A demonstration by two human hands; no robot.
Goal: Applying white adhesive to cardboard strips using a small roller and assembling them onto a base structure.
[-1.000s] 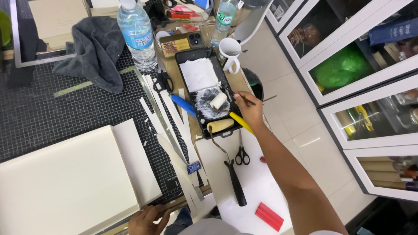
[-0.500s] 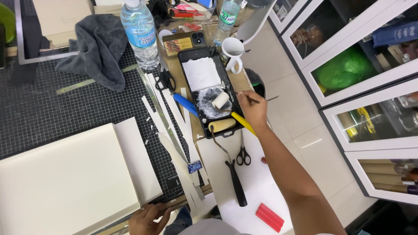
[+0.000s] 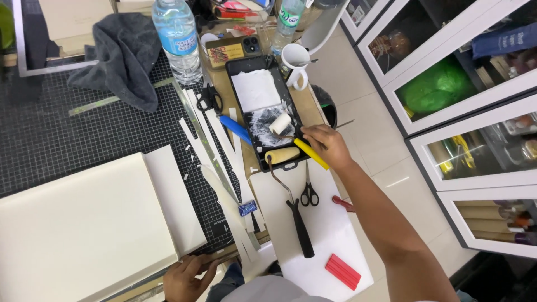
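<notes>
Gripping yellow-handled mini roller point(image 3: 291, 134) with right hand point(image 3: 327, 146) over black paint tray point(image 3: 249, 120) near worktop's right edge: light, stiff, wet-slick; best taken mid-handle. Left hand point(image 3: 187, 277) flat on worktop's front edge, holding nothing.

Water bottle point(image 3: 177, 36), grey cloth point(image 3: 126, 56), white mug point(image 3: 295, 61), red block point(image 3: 343, 271).

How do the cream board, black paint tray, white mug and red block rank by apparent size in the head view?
1. cream board
2. black paint tray
3. white mug and red block, which look too alike to rank
</notes>
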